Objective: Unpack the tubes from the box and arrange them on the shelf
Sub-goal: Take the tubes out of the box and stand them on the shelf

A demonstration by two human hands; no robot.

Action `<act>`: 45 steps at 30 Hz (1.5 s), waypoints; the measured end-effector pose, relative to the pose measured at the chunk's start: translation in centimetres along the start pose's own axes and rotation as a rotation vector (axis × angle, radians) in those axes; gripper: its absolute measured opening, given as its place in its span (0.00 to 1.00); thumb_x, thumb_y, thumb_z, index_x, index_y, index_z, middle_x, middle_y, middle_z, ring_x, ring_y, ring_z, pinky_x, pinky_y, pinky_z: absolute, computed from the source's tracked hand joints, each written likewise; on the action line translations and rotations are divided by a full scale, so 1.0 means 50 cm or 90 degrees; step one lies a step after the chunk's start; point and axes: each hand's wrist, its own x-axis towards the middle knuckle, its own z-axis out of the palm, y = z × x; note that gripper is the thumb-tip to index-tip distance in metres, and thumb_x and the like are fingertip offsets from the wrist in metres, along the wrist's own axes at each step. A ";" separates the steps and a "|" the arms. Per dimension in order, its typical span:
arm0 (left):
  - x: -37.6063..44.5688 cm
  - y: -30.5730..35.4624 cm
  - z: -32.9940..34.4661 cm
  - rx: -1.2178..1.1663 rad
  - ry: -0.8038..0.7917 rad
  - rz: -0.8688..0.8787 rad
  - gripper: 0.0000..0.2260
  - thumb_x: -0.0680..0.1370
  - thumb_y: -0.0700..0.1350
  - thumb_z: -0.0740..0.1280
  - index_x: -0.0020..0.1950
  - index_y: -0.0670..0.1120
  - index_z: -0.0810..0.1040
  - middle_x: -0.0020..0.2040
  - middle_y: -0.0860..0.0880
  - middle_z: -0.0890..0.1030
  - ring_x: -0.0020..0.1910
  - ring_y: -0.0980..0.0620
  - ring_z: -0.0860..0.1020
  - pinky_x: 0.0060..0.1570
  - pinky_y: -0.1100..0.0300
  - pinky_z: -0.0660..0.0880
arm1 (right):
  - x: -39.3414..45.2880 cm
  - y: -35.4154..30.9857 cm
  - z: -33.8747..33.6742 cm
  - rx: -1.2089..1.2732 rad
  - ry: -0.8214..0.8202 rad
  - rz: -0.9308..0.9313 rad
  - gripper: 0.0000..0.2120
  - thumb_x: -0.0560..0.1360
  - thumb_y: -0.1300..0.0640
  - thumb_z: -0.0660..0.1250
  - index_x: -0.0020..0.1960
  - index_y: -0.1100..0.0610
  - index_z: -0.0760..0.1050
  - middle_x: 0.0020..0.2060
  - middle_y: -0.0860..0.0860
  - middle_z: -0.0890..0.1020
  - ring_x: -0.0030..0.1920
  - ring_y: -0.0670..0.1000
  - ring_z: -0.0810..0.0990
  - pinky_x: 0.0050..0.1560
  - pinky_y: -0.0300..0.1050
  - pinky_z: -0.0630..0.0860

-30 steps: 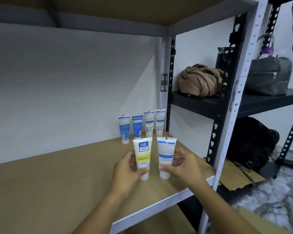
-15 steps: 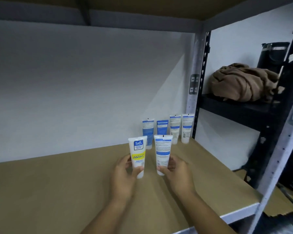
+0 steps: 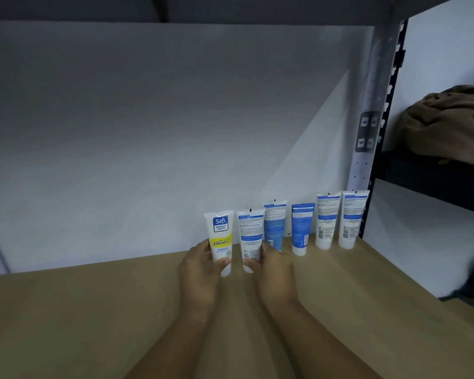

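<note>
- 2 tubes are being held upright over the shelf (image 3: 93, 310), near the back wall, at the left end of the row.
- L hand (image 3: 200, 272) is being wrapped round the lower body of the yellow tube (image 3: 221, 236); thumb in front, fingers behind.
- R hand (image 3: 271, 272) is being curled round the white tube (image 3: 250, 239), also low on the body, just above the cap.
- Caps are pointing down; whether they're touching the board yet can't be told.
- 4 placed tubes (image 3: 301, 228) are standing cap-down along the wall, just right of the held pair, ending near the post (image 3: 367, 132).
- Box isn't in view.
- Handling (judged): tubes are likely light, soft plastic w/ glossy skin, so a hard squeeze is being avoided; dents or slip are possible.
- Best hold is likely low near the stiff cap/shoulder, as being done now.
- Risk: narrow cap base, so a nudge to a neighbour could be tipping the row.
- Brown cloth (image 3: 449, 124) is lying on the adjacent rack, well apart.
</note>
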 end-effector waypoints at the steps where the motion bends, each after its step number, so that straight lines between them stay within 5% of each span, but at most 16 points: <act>1: 0.008 -0.004 0.000 0.004 0.008 -0.002 0.22 0.70 0.35 0.76 0.51 0.61 0.81 0.52 0.50 0.85 0.50 0.52 0.84 0.54 0.46 0.80 | 0.007 0.000 0.006 -0.004 -0.002 0.000 0.12 0.76 0.58 0.70 0.59 0.56 0.77 0.51 0.51 0.83 0.50 0.48 0.82 0.50 0.40 0.79; 13: 0.049 -0.020 -0.008 0.115 -0.029 0.004 0.19 0.74 0.40 0.74 0.64 0.48 0.79 0.58 0.50 0.81 0.55 0.55 0.81 0.57 0.55 0.79 | 0.047 -0.013 0.042 -0.062 -0.036 0.025 0.16 0.78 0.57 0.68 0.65 0.59 0.73 0.60 0.56 0.79 0.61 0.55 0.78 0.60 0.48 0.77; 17: 0.033 -0.005 -0.015 0.119 -0.039 -0.008 0.16 0.71 0.38 0.76 0.54 0.55 0.80 0.52 0.55 0.83 0.51 0.60 0.81 0.53 0.64 0.78 | 0.040 -0.017 0.043 -0.076 -0.038 0.048 0.16 0.78 0.55 0.68 0.63 0.59 0.73 0.59 0.56 0.79 0.59 0.56 0.79 0.59 0.49 0.78; 19: 0.019 0.001 -0.021 0.122 -0.023 -0.038 0.18 0.69 0.36 0.77 0.44 0.59 0.78 0.44 0.59 0.82 0.45 0.64 0.81 0.48 0.68 0.77 | 0.027 -0.009 0.038 -0.085 -0.033 0.061 0.09 0.78 0.56 0.67 0.57 0.57 0.74 0.53 0.53 0.80 0.54 0.54 0.81 0.52 0.41 0.79; 22: -0.010 0.004 -0.031 0.089 0.002 -0.090 0.16 0.68 0.33 0.76 0.42 0.54 0.81 0.41 0.55 0.84 0.42 0.56 0.82 0.51 0.55 0.81 | -0.011 -0.003 0.002 -0.096 -0.032 0.042 0.03 0.78 0.59 0.66 0.45 0.56 0.76 0.41 0.49 0.81 0.43 0.50 0.81 0.33 0.27 0.71; 24: -0.039 0.023 -0.032 0.131 -0.034 -0.102 0.12 0.70 0.36 0.75 0.51 0.47 0.81 0.45 0.52 0.84 0.44 0.54 0.82 0.48 0.61 0.78 | -0.050 -0.006 -0.037 -0.112 -0.030 0.018 0.03 0.76 0.59 0.68 0.44 0.57 0.78 0.39 0.49 0.81 0.41 0.49 0.80 0.36 0.30 0.74; 27: -0.095 0.056 -0.018 0.195 -0.098 -0.063 0.12 0.73 0.39 0.74 0.55 0.44 0.81 0.43 0.51 0.83 0.43 0.56 0.80 0.50 0.66 0.73 | -0.115 -0.011 -0.109 -0.164 -0.023 -0.011 0.11 0.73 0.55 0.70 0.50 0.61 0.80 0.44 0.53 0.85 0.47 0.51 0.83 0.52 0.48 0.80; 31: -0.191 0.112 0.033 0.244 -0.255 0.027 0.14 0.75 0.44 0.72 0.60 0.46 0.82 0.52 0.51 0.85 0.50 0.59 0.82 0.55 0.69 0.73 | -0.219 0.019 -0.223 -0.243 -0.013 -0.024 0.09 0.73 0.48 0.69 0.40 0.54 0.77 0.40 0.50 0.85 0.44 0.51 0.83 0.46 0.43 0.78; 36: -0.342 0.191 0.153 0.250 -0.417 0.165 0.16 0.76 0.45 0.71 0.63 0.47 0.81 0.57 0.51 0.84 0.56 0.58 0.81 0.58 0.73 0.67 | -0.377 0.080 -0.410 -0.369 0.009 0.004 0.13 0.76 0.45 0.64 0.50 0.53 0.81 0.44 0.49 0.86 0.45 0.52 0.83 0.47 0.47 0.79; 41: -0.533 0.236 0.298 0.201 -0.533 0.259 0.14 0.77 0.47 0.69 0.62 0.52 0.80 0.56 0.52 0.84 0.57 0.52 0.81 0.58 0.59 0.76 | -0.529 0.165 -0.606 -0.459 0.074 0.102 0.10 0.77 0.50 0.64 0.54 0.51 0.81 0.42 0.52 0.85 0.46 0.56 0.83 0.42 0.46 0.76; 45: -0.687 0.220 0.417 0.181 -0.689 0.285 0.15 0.79 0.47 0.67 0.66 0.51 0.77 0.59 0.51 0.82 0.60 0.50 0.79 0.58 0.52 0.77 | -0.639 0.281 -0.721 -0.504 0.096 0.244 0.16 0.77 0.49 0.65 0.63 0.49 0.78 0.52 0.54 0.85 0.56 0.57 0.81 0.52 0.49 0.78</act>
